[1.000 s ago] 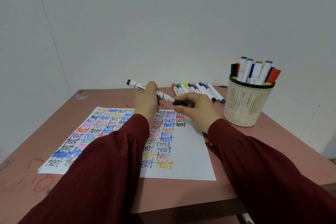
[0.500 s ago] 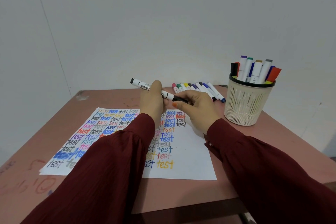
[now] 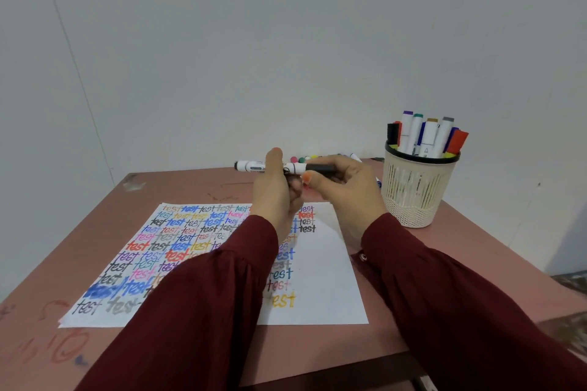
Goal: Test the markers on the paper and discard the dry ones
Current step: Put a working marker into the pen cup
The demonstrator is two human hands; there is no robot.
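Observation:
Both hands hold one white marker (image 3: 252, 166) level above the far edge of the paper (image 3: 320, 267). My left hand (image 3: 275, 190) grips its white barrel. My right hand (image 3: 344, 187) pinches the black cap (image 3: 320, 168), which sits flush on the marker's right end. The sheet is covered with rows of the word "test" in many colours, with its right part blank. A row of loose markers (image 3: 306, 158) lies on the table behind my hands, mostly hidden by them.
A cream mesh cup (image 3: 413, 190) full of upright markers stands at the back right of the pink table (image 3: 95, 222). White walls close in behind and to the left. The table's front edge runs under my sleeves.
The black cap was off the tip in my right hand and is now pushed onto the marker. Both hands rose slightly and the marker turned level.

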